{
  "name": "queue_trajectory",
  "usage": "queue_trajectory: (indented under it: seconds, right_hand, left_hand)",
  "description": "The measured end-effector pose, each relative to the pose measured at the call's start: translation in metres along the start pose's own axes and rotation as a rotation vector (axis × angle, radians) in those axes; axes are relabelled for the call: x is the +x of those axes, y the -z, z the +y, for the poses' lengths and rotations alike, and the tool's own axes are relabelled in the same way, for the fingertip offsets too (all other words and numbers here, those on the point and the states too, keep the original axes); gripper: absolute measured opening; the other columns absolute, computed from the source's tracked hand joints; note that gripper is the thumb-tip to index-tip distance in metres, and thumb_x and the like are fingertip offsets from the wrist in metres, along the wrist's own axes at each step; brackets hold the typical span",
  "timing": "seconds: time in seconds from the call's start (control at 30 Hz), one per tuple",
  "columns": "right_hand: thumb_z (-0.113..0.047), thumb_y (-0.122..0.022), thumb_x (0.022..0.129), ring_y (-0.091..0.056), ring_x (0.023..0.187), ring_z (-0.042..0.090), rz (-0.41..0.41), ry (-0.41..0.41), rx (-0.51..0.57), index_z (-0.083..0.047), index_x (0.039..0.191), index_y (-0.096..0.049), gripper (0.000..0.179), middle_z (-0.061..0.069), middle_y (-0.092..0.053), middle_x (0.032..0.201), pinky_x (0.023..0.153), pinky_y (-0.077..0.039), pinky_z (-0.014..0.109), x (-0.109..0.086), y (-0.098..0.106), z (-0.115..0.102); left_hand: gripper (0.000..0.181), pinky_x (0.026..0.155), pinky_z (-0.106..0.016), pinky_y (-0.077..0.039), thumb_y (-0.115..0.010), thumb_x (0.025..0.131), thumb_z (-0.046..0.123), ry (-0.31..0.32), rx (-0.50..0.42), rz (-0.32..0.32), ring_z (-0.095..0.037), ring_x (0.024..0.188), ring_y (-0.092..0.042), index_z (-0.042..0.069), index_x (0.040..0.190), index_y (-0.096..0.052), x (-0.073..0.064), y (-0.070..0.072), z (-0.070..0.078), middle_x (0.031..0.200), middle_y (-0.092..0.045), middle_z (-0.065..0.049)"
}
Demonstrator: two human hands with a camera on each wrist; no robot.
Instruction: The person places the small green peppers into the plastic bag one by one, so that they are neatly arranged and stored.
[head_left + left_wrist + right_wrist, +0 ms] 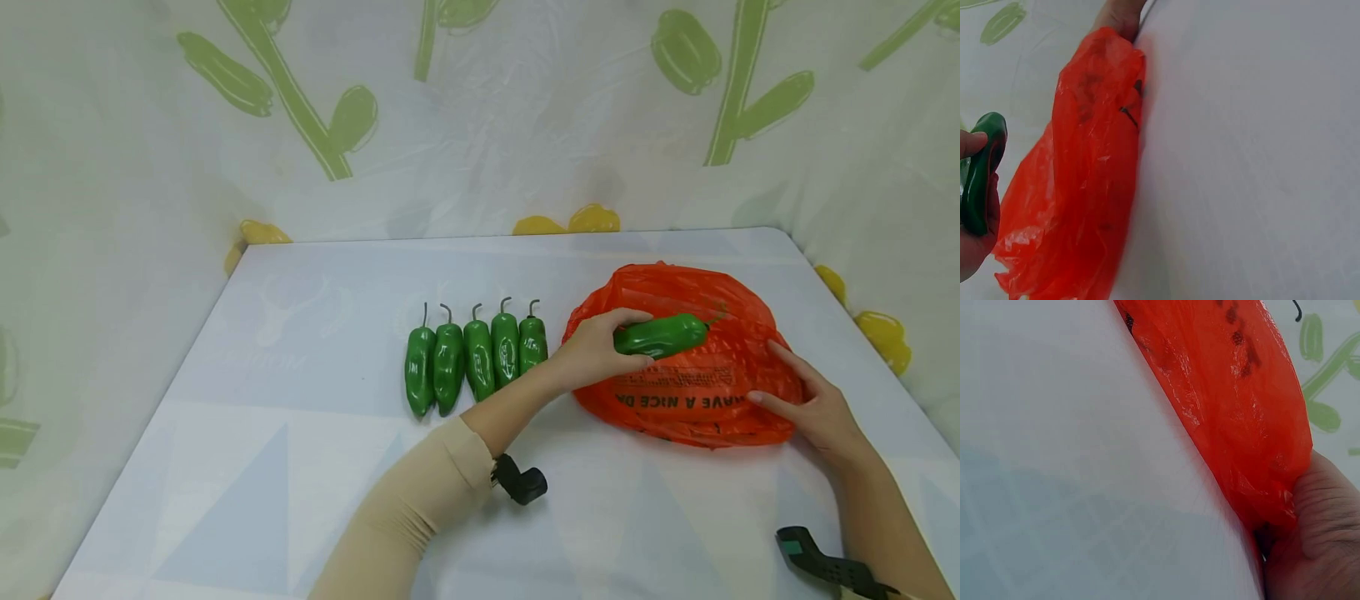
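Note:
My left hand (603,350) grips a glossy green chili pepper (663,336) over the red plastic bag (697,296). The pepper's stem points right, and in the left wrist view the green pepper (984,172) sits between thumb and fingers. On the bag's right end, my right hand (825,408) holds the plastic, thumb on the near side and a finger farther back. The right wrist view shows that hand (1322,531) against the bag's bunched end, its other fingers hidden. The bag lies puffed up on the table with dark printed lettering.
Several green peppers (448,367) lie in a row left of the bag, stems away from me; my left forearm covers the lower part of some. The white table (315,500) has pale blue shapes. Behind it hangs a leaf-patterned cover (510,150).

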State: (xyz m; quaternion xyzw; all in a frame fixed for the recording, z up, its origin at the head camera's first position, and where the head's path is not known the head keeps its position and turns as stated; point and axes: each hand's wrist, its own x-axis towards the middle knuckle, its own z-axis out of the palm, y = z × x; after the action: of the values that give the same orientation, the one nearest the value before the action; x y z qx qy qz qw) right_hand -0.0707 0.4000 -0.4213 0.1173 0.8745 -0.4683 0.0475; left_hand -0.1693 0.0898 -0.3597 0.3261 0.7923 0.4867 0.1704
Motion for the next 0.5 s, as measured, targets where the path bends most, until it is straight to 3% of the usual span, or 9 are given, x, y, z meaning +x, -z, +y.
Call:
queue_trajectory:
  seconds: [0.17,0.37,0.43,0.5]
  right_hand:
    - [-0.035,-0.060,0.092,0.005,0.146,0.027,0.006,-0.004,-0.005,-0.044,0.148,-0.011,0.075,-0.005,0.002,0.160,0.082,-0.035,0.000,0.000,-0.001,-0.001]
    - [-0.035,-0.060,0.092,0.005,0.146,0.026,0.014,-0.001,-0.003,-0.044,0.149,-0.011,0.075,-0.005,0.001,0.160,0.082,-0.033,-0.001,-0.001,-0.001,-0.001]
    - [-0.035,-0.060,0.092,0.006,0.146,0.027,0.016,-0.004,0.009,-0.044,0.149,-0.011,0.075,-0.005,0.002,0.160,0.100,-0.032,0.011,-0.001,-0.001,-0.001]
    - [-0.035,-0.060,0.092,0.007,0.146,0.028,0.016,-0.009,0.022,-0.043,0.149,-0.011,0.076,-0.005,0.002,0.160,0.114,-0.024,0.033,0.000,-0.002,-0.001]
  left_hand:
    - [0.056,0.075,-0.013,-0.044,-0.073,0.083,0.023,0.013,0.045,-0.035,-0.005,0.100,-0.047,0.017,0.135,-0.051,0.012,-0.009,0.003,0.125,-0.052,0.003]
    - [0.056,0.075,-0.012,-0.044,-0.073,0.083,0.021,0.023,0.034,-0.051,-0.004,0.100,-0.046,0.017,0.135,-0.051,0.025,-0.022,0.004,0.124,-0.052,0.004]
    - [0.055,0.075,-0.012,-0.044,-0.073,0.084,0.020,0.023,0.028,-0.040,-0.005,0.099,-0.046,0.015,0.134,-0.051,0.028,-0.025,0.004,0.123,-0.053,0.003]
    - [0.054,0.075,-0.012,-0.043,-0.073,0.084,0.020,0.028,0.027,-0.025,-0.004,0.098,-0.047,0.014,0.134,-0.052,0.030,-0.028,0.002,0.122,-0.054,0.003]
